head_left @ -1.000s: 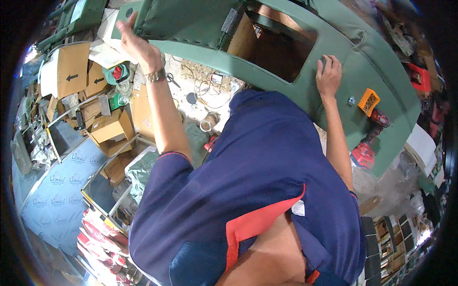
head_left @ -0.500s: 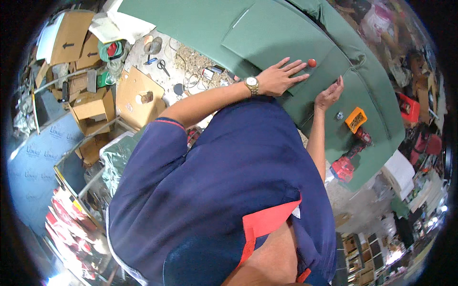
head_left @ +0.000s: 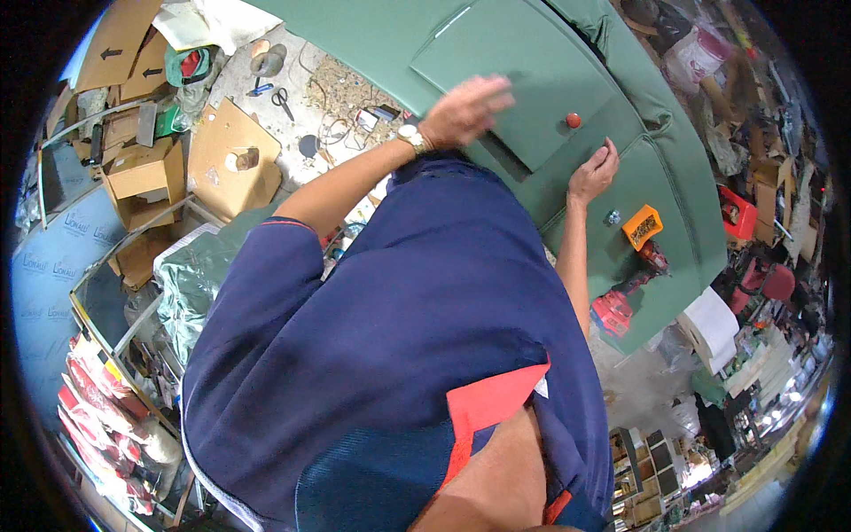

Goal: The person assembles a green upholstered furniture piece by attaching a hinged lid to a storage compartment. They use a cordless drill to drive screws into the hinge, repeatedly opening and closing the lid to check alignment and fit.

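A large green padded piece with a smooth, leather-like cover [head_left: 532, 58] lies in front of me. My left hand [head_left: 465, 111] is over its near edge, fingers stretched out and smeared by motion, with nothing seen in it. Below that hand runs a dark gap [head_left: 507, 158] along the edge of a rectangular green panel. My right hand [head_left: 592, 175] rests on the green cover, palm turned inward and fingers loosely bent, holding nothing I can see. A red round object [head_left: 573, 120] sits on the cover between the hands, nearer the right one.
Right of my right forearm lie a small shiny metal part [head_left: 612, 216], an orange tray of small screw-like pieces [head_left: 642, 227] and a red cordless drill [head_left: 620, 301]. At left, scissors [head_left: 282, 104] and cables lie on the littered floor beside cardboard boxes [head_left: 146, 182].
My left hand has drawn back left, off the panel near the red round object, toward the near edge. My right hand keeps its place on the cover; the whole view has shifted slightly.
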`<action>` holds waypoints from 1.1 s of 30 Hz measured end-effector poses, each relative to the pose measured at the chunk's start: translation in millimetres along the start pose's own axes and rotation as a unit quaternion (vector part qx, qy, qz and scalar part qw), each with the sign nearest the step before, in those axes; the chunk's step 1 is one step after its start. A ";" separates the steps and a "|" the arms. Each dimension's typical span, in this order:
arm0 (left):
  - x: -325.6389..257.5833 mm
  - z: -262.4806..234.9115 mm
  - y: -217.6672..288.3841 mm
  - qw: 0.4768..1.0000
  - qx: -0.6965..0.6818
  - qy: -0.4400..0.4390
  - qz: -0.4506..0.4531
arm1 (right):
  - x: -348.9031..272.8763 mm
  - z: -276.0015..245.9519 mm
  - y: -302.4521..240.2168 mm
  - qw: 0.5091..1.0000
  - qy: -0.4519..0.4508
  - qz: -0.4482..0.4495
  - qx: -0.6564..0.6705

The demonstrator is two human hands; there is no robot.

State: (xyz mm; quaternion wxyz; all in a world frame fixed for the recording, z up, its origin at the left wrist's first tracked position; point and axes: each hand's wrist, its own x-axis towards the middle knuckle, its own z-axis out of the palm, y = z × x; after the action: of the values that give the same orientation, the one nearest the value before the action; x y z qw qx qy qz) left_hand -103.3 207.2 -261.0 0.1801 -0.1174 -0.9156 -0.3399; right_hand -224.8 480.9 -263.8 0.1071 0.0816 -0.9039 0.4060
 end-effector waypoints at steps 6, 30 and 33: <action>5.4 -32.4 -78.5 0.911 0.119 0.276 -0.282 | 46.8 0.6 -55.8 0.993 0.024 -0.112 0.041; -9.3 -27.2 -97.0 0.937 0.159 0.156 -0.268 | 29.8 75.3 -39.3 0.989 -0.017 -0.026 -0.147; -9.4 -30.3 -94.5 0.933 0.089 0.190 -0.292 | 28.7 66.7 -35.0 0.993 -0.050 -0.043 -0.098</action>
State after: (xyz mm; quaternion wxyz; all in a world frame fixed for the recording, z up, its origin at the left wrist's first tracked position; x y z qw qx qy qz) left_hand -119.1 116.1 -298.4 0.2533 0.2385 -0.8847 -0.3102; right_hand -252.8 406.0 -274.4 0.0868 0.1300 -0.9391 0.3059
